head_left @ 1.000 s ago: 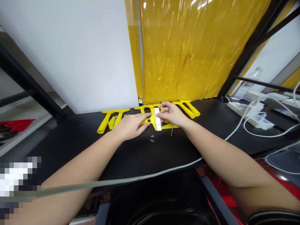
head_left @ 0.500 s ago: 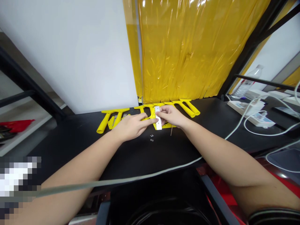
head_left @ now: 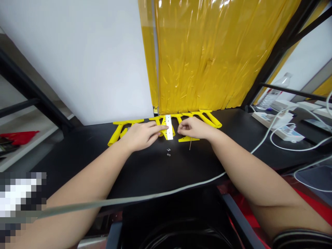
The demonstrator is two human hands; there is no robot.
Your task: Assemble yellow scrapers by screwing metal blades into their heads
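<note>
Yellow plastic frame pieces [head_left: 124, 127] lie along the back of the black table [head_left: 155, 169]. Left hand [head_left: 140, 135] pinches a white strip [head_left: 168, 122] upright by its near edge. Right hand [head_left: 195, 128], just beside, curls loosely, holding nothing. Small screws [head_left: 168, 152] lie before them.

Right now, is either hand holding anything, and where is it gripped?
The left hand pinches the white strip at its near left edge. The right hand is curled beside it; whether it holds anything cannot be told.
</note>
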